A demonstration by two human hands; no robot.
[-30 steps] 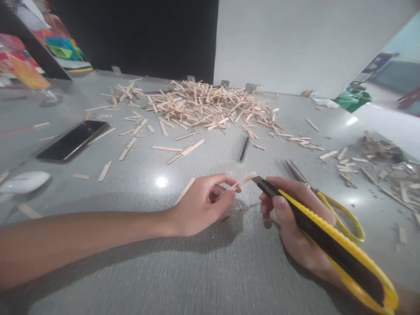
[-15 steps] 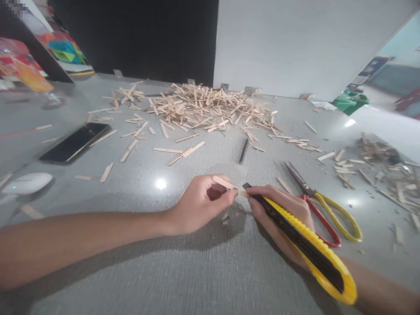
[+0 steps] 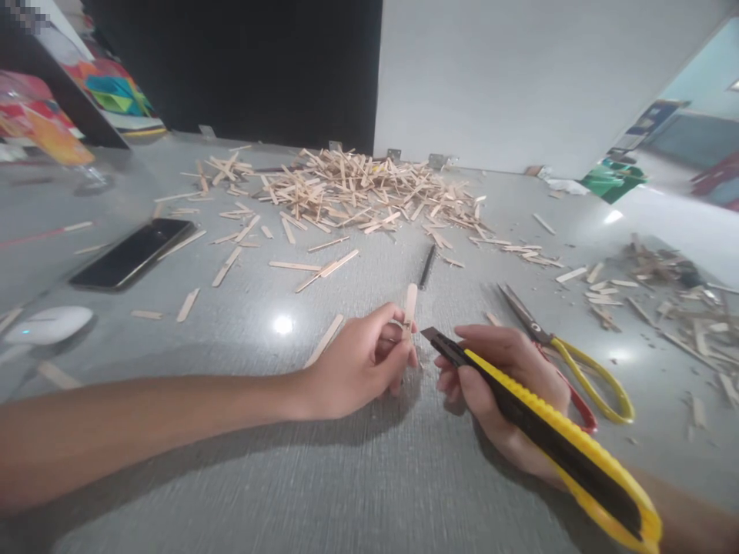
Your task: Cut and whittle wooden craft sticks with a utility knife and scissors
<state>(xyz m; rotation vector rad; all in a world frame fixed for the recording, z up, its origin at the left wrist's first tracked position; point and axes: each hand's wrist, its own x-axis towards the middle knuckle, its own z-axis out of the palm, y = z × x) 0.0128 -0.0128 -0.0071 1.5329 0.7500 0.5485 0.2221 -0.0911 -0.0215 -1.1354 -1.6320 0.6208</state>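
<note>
My left hand [image 3: 358,365] rests on the grey table [image 3: 346,477] and pinches a short wooden stick [image 3: 409,308] that stands nearly upright between thumb and fingers. My right hand [image 3: 502,392] is closed around a yellow and black utility knife [image 3: 548,431]. Its blade tip points up-left and sits just right of the stick, a small gap apart.
A big heap of wooden sticks [image 3: 358,188] lies at the back, with loose sticks scattered forward. Yellow-handled scissors [image 3: 569,358] lie right of my right hand. A black phone [image 3: 132,252] and a white mouse [image 3: 49,325] sit at left. Scraps [image 3: 675,308] litter the right side.
My left hand has turned the stick from lying sideways against the blade to standing upright. The knife has drawn slightly back from it.
</note>
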